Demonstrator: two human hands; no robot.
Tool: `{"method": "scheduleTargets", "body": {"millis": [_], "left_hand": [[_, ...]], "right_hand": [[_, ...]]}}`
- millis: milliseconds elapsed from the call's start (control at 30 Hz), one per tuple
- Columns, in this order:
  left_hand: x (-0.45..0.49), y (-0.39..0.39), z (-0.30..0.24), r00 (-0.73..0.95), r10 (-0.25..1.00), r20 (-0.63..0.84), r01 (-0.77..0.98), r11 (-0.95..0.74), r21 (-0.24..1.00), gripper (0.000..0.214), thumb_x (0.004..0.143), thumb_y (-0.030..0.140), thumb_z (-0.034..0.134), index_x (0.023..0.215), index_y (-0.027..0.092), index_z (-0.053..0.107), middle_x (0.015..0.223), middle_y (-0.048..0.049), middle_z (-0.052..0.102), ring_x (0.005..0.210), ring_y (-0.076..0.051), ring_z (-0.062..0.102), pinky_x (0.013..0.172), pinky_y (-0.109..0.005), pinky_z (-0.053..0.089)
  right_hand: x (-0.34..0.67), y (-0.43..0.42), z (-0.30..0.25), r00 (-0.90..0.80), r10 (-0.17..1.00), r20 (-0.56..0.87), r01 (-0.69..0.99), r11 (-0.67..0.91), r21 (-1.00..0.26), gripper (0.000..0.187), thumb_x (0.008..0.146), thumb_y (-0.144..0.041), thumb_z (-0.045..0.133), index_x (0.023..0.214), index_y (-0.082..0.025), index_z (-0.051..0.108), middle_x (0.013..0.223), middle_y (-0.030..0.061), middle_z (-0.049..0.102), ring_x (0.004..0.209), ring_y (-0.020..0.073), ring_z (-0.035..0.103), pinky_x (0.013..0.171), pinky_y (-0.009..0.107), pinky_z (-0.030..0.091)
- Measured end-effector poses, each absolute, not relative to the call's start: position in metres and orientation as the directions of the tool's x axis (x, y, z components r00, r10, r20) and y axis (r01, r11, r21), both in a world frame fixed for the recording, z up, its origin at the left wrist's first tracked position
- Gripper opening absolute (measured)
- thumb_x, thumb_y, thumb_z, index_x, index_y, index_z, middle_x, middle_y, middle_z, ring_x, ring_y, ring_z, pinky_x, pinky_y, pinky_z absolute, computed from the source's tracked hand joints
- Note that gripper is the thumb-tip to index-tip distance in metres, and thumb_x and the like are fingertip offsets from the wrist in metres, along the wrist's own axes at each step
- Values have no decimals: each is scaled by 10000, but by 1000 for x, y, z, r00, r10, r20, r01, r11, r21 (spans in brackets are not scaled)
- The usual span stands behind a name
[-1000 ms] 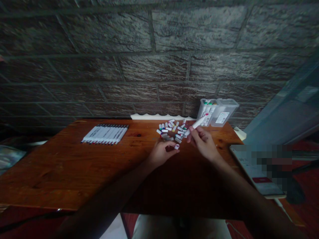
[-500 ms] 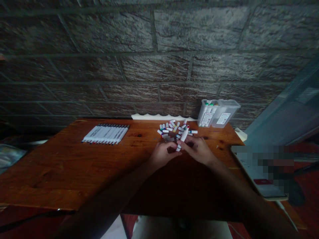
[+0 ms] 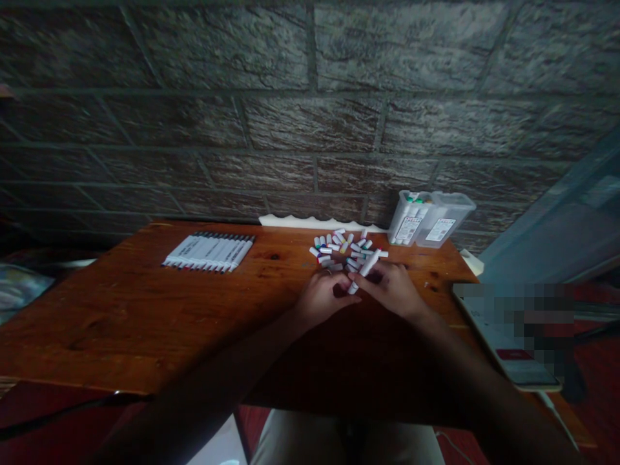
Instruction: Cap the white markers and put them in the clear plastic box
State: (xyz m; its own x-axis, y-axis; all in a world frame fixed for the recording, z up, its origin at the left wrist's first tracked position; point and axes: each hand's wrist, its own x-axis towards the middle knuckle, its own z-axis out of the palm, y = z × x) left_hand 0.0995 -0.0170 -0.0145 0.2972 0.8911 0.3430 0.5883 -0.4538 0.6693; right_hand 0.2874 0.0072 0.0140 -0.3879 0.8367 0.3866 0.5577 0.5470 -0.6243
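Note:
Both my hands meet over the middle of the wooden table. My right hand pinches a white marker that points up and away from me. My left hand is curled at the marker's lower end, its fingertips closed on that end or on a cap there; I cannot make out which. Just beyond the hands lies a heap of several loose marker caps with coloured ends.
A neat row of several white markers lies at the table's far left. Two clear plastic boxes stand against the brick wall, one holding markers. A booklet or tablet rests at the right edge. A white strip runs along the wall.
My right hand brought the marker from up near the boxes down to my left hand. The two hands now touch at its lower end. The view has shifted slightly.

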Motion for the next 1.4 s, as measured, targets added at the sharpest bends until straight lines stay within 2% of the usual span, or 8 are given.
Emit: {"method": "scheduleTargets", "body": {"millis": [200, 333, 700, 833, 967, 1100, 1300, 1400], "left_hand": [[95, -17, -9, 427, 844, 325, 530, -524, 667, 105, 831, 276, 648, 876, 191, 688, 914, -19, 725, 839, -164, 648, 751, -261, 465], [95, -17, -11, 399, 851, 342, 527, -518, 674, 74, 827, 240, 641, 857, 191, 688, 905, -17, 727, 843, -162, 654, 768, -260, 472], [90, -13, -11, 403, 850, 338, 524, -518, 676, 113, 844, 257, 636, 881, 202, 728, 930, -21, 746, 871, -173, 668, 795, -273, 478], [83, -10, -10, 382, 857, 345, 548, -511, 663, 118, 846, 268, 637, 841, 206, 737, 875, -21, 749, 827, -173, 670, 755, -273, 473], [81, -10, -11, 340, 875, 345, 587, -484, 649, 131, 840, 280, 645, 799, 192, 732, 832, -25, 748, 781, -171, 668, 725, -270, 465], [82, -10, -12, 349, 873, 339, 581, -486, 653, 143, 839, 296, 644, 806, 189, 733, 828, -30, 748, 766, -170, 668, 719, -268, 470], [83, -11, -12, 347, 875, 338, 579, -483, 657, 148, 836, 304, 644, 803, 193, 737, 835, -31, 749, 786, -174, 669, 721, -265, 475], [83, -11, -12, 351, 877, 327, 586, -479, 653, 164, 844, 316, 634, 813, 192, 736, 823, -26, 747, 760, -166, 665, 711, -261, 471]], "right_hand": [[289, 9, 12, -379, 826, 417, 578, 563, -590, 259, 837, -433, 616, 772, -189, 672, 621, 15, 652, 508, 133, 547, 495, 251, 380], [289, 9, 12, -417, 816, 401, 507, 575, -642, 203, 856, -393, 598, 890, -202, 656, 730, 26, 692, 587, 154, 597, 538, 258, 424], [288, 5, 14, -490, 781, 388, 560, 623, -546, 256, 934, -422, 472, 852, -209, 589, 656, 22, 630, 526, 149, 539, 524, 280, 384], [292, 10, 16, -475, 760, 443, 529, 649, -547, 211, 912, -373, 520, 883, -201, 639, 758, 44, 648, 606, 157, 569, 578, 290, 424], [296, 17, 12, -439, 803, 403, 396, 575, -716, 167, 880, -319, 566, 974, -211, 651, 877, 48, 666, 689, 167, 598, 646, 306, 477], [296, 19, 10, -412, 845, 341, 233, 460, -857, 284, 826, -332, 641, 1093, -242, 604, 937, 30, 670, 771, 181, 608, 739, 335, 500], [294, 16, 18, -395, 885, 245, 142, 323, -936, 190, 778, -392, 682, 872, -232, 642, 888, 21, 674, 855, 204, 610, 804, 363, 487], [294, 18, 18, -395, 897, 199, 42, 234, -971, 181, 753, -358, 705, 867, -237, 632, 888, 12, 671, 852, 203, 618, 831, 377, 483]]}}
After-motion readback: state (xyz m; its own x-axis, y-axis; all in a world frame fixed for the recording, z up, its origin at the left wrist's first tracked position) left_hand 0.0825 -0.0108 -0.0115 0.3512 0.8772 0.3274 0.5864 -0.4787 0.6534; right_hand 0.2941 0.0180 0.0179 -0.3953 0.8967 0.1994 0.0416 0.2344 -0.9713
